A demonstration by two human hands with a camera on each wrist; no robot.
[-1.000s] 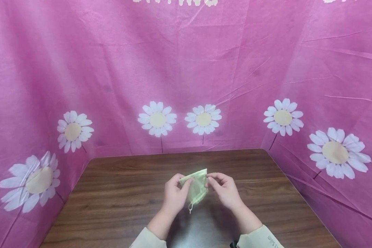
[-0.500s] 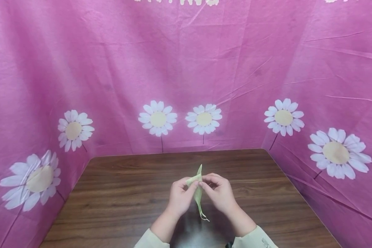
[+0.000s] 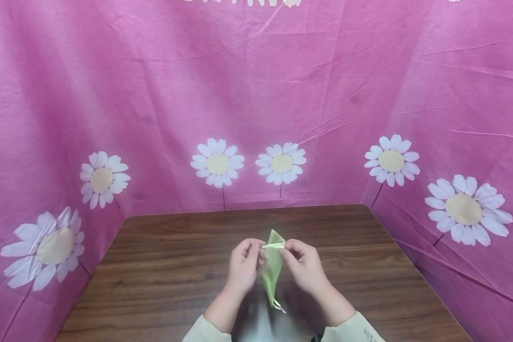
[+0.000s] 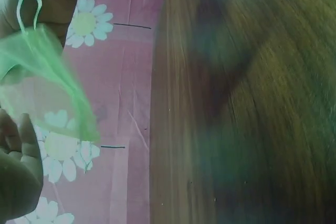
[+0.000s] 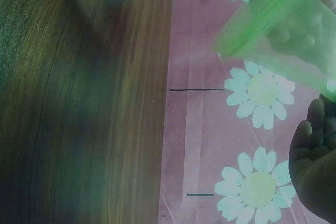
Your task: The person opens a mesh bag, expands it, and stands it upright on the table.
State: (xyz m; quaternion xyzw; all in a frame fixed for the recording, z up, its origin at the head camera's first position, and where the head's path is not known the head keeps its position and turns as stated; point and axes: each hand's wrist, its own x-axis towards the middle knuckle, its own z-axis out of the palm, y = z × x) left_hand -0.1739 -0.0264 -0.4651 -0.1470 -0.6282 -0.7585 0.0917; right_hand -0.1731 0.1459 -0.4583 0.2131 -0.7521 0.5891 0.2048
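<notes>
A pale green sheer drawstring pouch (image 3: pixel 272 268) hangs above the table between the two hands. Its top edge is pinched at the left by my left hand (image 3: pixel 242 267), thumb against the fingers. At the right side of that same edge, my right hand (image 3: pixel 306 268) pinches the fabric with thumb and fingertips. A whitish cord loop (image 3: pixel 279 306) dangles from the pouch's lower end. In the left wrist view the see-through pouch (image 4: pixel 58 72) shows at the left; the right wrist view has the pouch (image 5: pixel 289 24) at upper right. Whether anything lies inside cannot be told.
Below the hands stretches a dark wood-grain table (image 3: pixel 166 266). A pink cloth (image 3: pixel 256 95) printed with white daisies stands around its back and both sides.
The pouch was spread flat between the hands, then turned nearly edge-on as they met, and now hangs narrow and folded. The hands have drawn slightly apart since half a second ago.
</notes>
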